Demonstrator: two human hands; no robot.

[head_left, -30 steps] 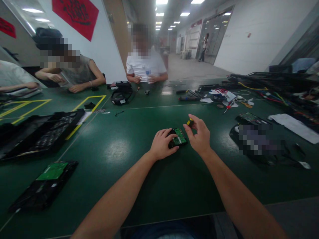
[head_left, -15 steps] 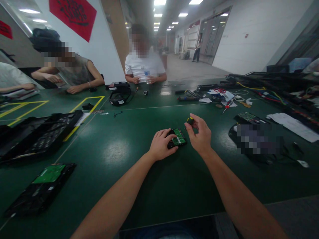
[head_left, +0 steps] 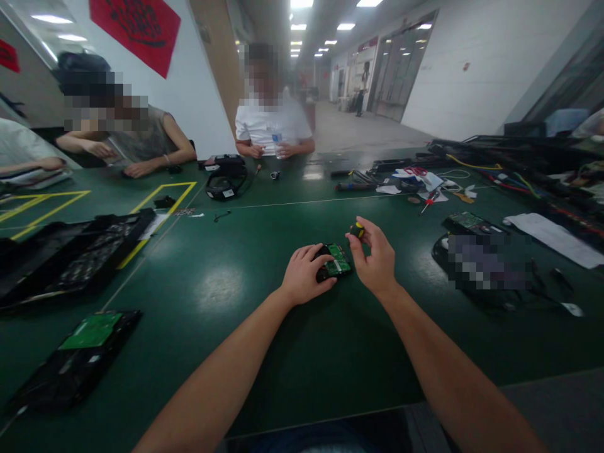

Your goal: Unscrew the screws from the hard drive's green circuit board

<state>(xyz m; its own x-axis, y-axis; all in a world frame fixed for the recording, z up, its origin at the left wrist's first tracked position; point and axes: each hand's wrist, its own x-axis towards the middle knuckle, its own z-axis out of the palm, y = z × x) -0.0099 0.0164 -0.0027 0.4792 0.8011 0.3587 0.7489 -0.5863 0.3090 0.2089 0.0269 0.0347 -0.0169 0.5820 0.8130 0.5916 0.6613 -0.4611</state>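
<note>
My left hand (head_left: 304,275) lies across the left part of a small black device with a green circuit board (head_left: 338,253), its fingers and thumb gripping it against the table. Part of the device is covered by that hand. Just right of the board, my right hand (head_left: 376,259) pinches a short yellow and black screwdriver (head_left: 358,229) between thumb and fingers. The screwdriver's handle is raised; its shaft and tip are too small to make out.
The green table (head_left: 255,352) carries a larger black unit with a green board (head_left: 92,330) at left front and an open black casing (head_left: 89,258) behind it. Cables and tools (head_left: 358,185) lie at the back right. A person in white (head_left: 274,129) sits opposite.
My right hand has shifted slightly left with the screwdriver, nearer the board. The left hand stays in place on the device.
</note>
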